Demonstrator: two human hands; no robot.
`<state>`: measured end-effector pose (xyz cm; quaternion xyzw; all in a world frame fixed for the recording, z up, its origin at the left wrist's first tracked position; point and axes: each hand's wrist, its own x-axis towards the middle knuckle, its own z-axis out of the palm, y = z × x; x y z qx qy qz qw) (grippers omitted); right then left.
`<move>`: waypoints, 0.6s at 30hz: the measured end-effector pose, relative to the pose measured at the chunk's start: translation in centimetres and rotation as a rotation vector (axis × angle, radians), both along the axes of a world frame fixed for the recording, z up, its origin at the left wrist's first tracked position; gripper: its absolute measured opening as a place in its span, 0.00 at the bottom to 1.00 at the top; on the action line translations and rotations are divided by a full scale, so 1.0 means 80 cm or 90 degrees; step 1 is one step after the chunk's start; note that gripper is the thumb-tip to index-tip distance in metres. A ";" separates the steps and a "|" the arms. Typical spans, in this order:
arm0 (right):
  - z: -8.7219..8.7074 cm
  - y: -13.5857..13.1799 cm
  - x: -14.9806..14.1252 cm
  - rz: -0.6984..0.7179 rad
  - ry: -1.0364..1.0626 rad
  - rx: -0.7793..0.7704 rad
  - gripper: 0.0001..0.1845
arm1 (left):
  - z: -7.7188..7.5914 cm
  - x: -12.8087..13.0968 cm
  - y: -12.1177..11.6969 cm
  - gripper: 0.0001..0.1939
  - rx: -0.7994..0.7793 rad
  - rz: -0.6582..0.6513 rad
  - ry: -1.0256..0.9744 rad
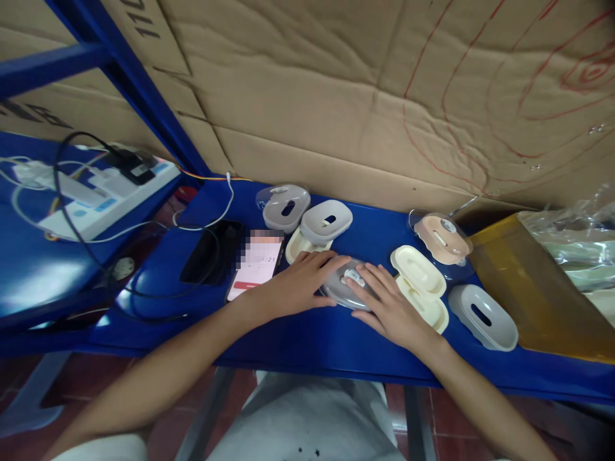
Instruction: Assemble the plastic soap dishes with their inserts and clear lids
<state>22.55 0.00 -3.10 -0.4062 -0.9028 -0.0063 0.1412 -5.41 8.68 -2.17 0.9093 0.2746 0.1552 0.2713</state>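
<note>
A grey oval soap dish [343,293] with a clear cover and a white label lies on the blue table in front of me. My left hand [300,282] grips its left side, thumb low and fingers over the top edge. From the right, my right hand [391,307] presses its fingers on the cover beside the label. Just behind stands an open grey soap dish [314,224] with a slot, resting partly on a cream tray [295,248]. Two cream trays [420,272] overlap right of my right hand, near another slotted grey dish [500,326].
A lit phone [254,266] and a dark phone-like object [211,253] lie left. Behind are a covered grey dish [286,208] and a covered peach dish [442,240]. A taped carton [533,288] holds plastic-wrapped pieces at right. Cables run from a power strip [110,205]; cardboard [307,96] walls the back.
</note>
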 end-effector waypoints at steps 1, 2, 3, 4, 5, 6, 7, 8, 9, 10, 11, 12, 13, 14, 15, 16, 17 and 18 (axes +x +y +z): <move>0.001 0.000 0.000 -0.003 0.002 0.000 0.43 | 0.001 -0.001 0.001 0.48 -0.002 -0.006 0.001; 0.002 0.000 -0.001 -0.005 0.002 -0.001 0.43 | 0.002 -0.001 0.001 0.48 -0.003 -0.013 0.000; 0.003 0.000 -0.001 -0.005 0.001 0.000 0.43 | 0.002 -0.002 0.002 0.48 -0.004 -0.019 -0.002; 0.004 0.000 -0.001 -0.004 -0.002 0.001 0.42 | 0.003 -0.002 0.002 0.48 -0.004 -0.023 -0.005; 0.005 0.000 -0.001 -0.003 -0.005 0.003 0.42 | 0.003 -0.002 0.002 0.47 -0.005 -0.023 -0.007; 0.006 0.000 -0.001 -0.002 -0.008 0.004 0.42 | 0.004 -0.002 0.002 0.46 -0.005 -0.020 -0.009; 0.007 0.001 -0.001 0.001 -0.011 0.004 0.43 | 0.005 -0.002 0.002 0.45 -0.006 -0.018 -0.009; 0.008 0.001 -0.001 0.003 -0.011 0.001 0.43 | 0.006 -0.002 0.001 0.44 -0.008 -0.016 -0.008; 0.009 0.001 0.000 0.005 -0.010 -0.005 0.43 | 0.007 -0.001 0.001 0.44 -0.011 -0.016 -0.007; 0.009 0.001 0.000 0.007 -0.006 -0.012 0.44 | 0.008 -0.001 0.001 0.44 -0.016 -0.015 -0.008; 0.010 0.001 0.001 0.010 -0.001 -0.020 0.44 | 0.010 0.000 0.001 0.43 -0.023 -0.014 -0.008; 0.010 0.001 0.001 0.013 0.005 -0.027 0.44 | 0.012 0.001 0.002 0.43 -0.032 -0.014 -0.010; 0.010 0.001 0.001 0.014 0.010 -0.034 0.44 | 0.014 0.001 0.002 0.43 -0.042 -0.014 -0.014; 0.010 0.000 0.001 0.014 0.013 -0.039 0.44 | 0.016 0.001 0.003 0.42 -0.051 -0.017 -0.019; 0.010 0.000 0.001 0.012 0.014 -0.042 0.43 | 0.017 0.001 0.004 0.42 -0.058 -0.023 -0.024; 0.010 0.000 0.001 0.009 0.014 -0.045 0.43 | 0.019 0.001 0.005 0.41 -0.064 -0.027 -0.029; 0.010 0.000 0.000 0.006 0.013 -0.047 0.43 | 0.020 0.001 0.005 0.41 -0.068 -0.031 -0.031; 0.010 0.000 0.000 0.003 0.014 -0.050 0.42 | 0.021 0.001 0.006 0.41 -0.071 -0.033 -0.033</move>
